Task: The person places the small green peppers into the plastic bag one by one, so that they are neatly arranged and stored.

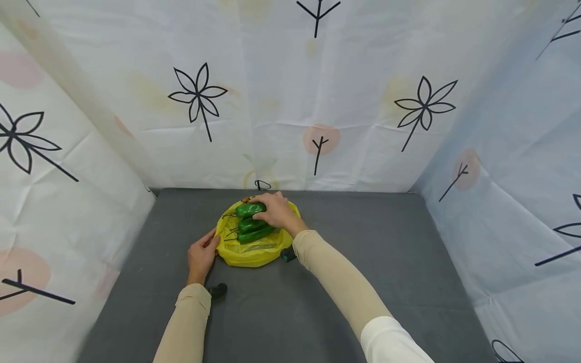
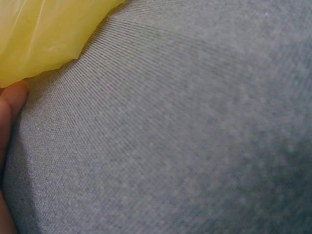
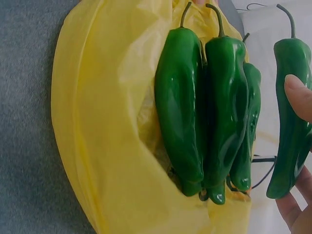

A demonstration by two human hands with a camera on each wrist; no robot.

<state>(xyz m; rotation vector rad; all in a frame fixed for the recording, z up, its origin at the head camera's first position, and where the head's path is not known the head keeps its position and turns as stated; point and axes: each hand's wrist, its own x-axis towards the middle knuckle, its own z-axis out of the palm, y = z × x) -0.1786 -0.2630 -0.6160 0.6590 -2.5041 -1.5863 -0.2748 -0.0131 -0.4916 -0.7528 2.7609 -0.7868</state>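
A yellow plastic bag (image 1: 247,259) lies spread on the dark table, with several glossy, long green peppers (image 3: 224,117) on it, their thin stems pointing left in the head view. My right hand (image 1: 279,212) grips one green pepper (image 3: 287,146) between thumb and fingers, held apart from the others. At the bag's left edge, my left hand (image 1: 201,256) pinches the yellow plastic; only a bit of thumb and fingers shows in the left wrist view. Part of the peppers' right ends is hidden by my right hand in the head view.
The dark grey tabletop (image 1: 363,242) runs up to a pale printed cloth (image 1: 272,101) at the back, with similar cloth at both sides. Small dark wrist-worn devices sit by each forearm, one near the left wrist (image 1: 219,291).
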